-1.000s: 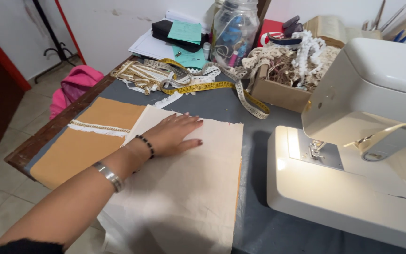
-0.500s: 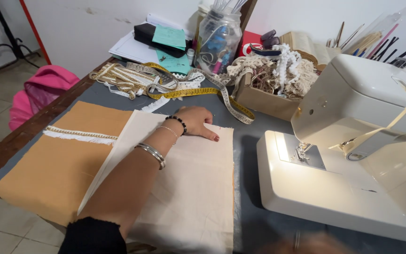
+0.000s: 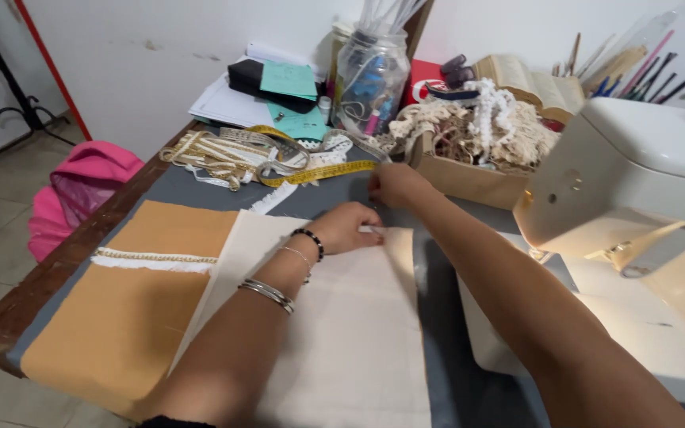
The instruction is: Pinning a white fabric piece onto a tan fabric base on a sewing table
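Open room over the flat cream fabric and the tan fabric on the left half of the tabletop. Blocked on the right by the white sewing machine. Crowded along the far edge: cardboard box of lace, clear jar, yellow tape measure and heaped trims. Narrow grey strip free between cream fabric and machine.

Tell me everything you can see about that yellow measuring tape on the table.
The measuring tape is a soft yellow ribbon with dark markings, lying loose and curved on the grey table cover. It loops back over a pile of cream trim and runs right toward the right hand, whose fingers rest at or near its end. Beyond it stand a clear jar and a cardboard box of lace.
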